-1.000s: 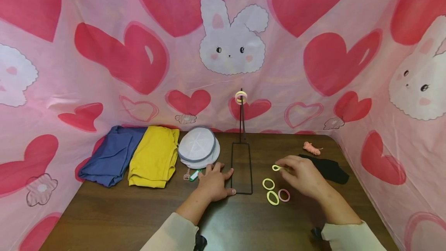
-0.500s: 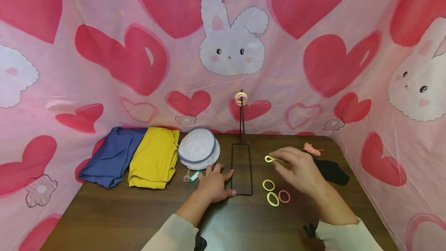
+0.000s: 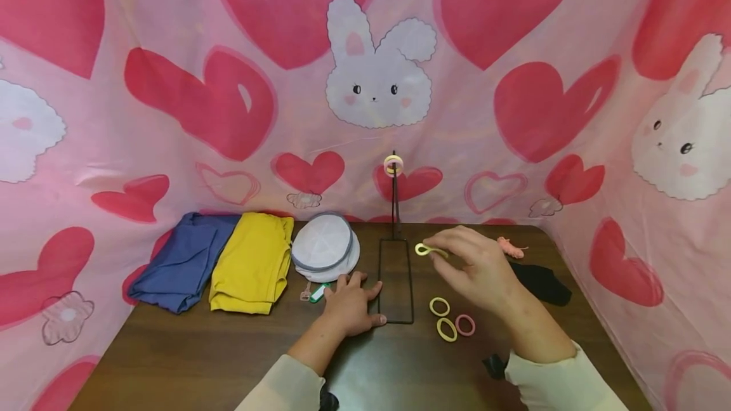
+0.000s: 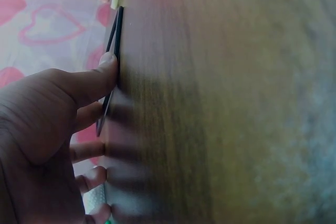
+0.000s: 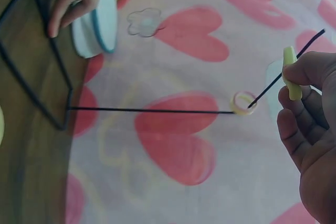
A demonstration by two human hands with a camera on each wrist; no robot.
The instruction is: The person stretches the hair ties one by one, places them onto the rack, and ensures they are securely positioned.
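Note:
My left hand (image 3: 349,309) rests with spread fingers on the table, its thumb and forefinger touching the left side and front corner of a black wire stand's base (image 3: 410,284). In the left wrist view the thumb (image 4: 108,60) presses on the wire. My right hand (image 3: 476,265) pinches a yellow hair tie (image 5: 289,56) between thumb and forefinger, raised right of the stand. In the right wrist view the hair tie overlaps the stand's arm (image 5: 270,86). Pink and yellow hair ties (image 3: 393,157) hang on that arm. Two yellow hair ties (image 3: 431,304) and a pink one (image 3: 473,328) lie right of the base.
To the left lie folded blue cloth (image 3: 185,259), folded yellow cloth (image 3: 251,265) and a white hat (image 3: 322,243). A green tag (image 3: 320,293) lies beside my left hand. Black cloth (image 3: 542,281) and a coral yarn bundle (image 3: 511,247) lie at the back right.
My right hand has moved left and upward with the yellow hair tie, from over the loose hair ties toward the stand. My left hand stays on the base.

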